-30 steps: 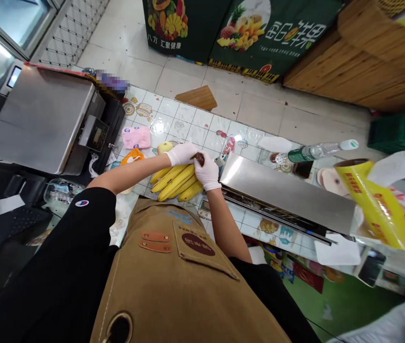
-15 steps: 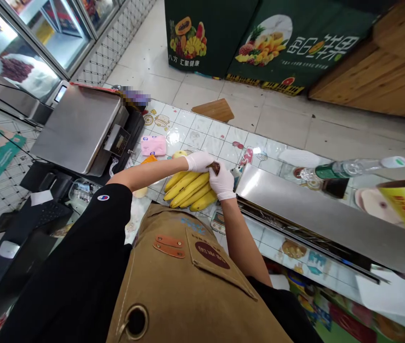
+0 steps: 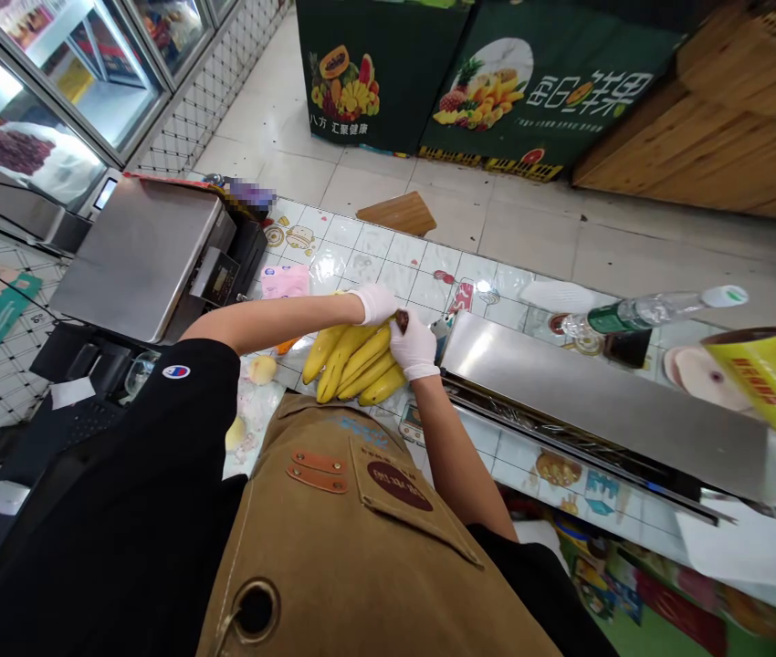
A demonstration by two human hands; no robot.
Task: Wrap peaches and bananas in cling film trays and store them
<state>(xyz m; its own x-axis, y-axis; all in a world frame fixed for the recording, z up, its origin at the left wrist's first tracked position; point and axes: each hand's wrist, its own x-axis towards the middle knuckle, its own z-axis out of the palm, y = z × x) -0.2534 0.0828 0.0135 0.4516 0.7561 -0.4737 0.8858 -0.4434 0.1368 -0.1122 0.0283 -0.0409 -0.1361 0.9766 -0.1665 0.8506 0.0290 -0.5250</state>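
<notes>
Left arm extended across from black sleeve (image 3: 183, 383); right arm reaching forward from below, wrist bent. Gloved left hand (image 3: 374, 304) and right hand (image 3: 414, 347) meet above bunch; both grips closed on dark banana crown (image 3: 401, 320). Crown mostly hidden by gloves; fingers hard to separate. Bananas (image 3: 351, 360) lie on tiled counter (image 3: 388, 269), just under hands. Scale (image 3: 134, 255) stands left of bunch.

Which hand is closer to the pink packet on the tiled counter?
Left. The left hand is to the right of the pink packet, at the stem end of the bananas; the right hand is farther right, past the left hand.
</notes>
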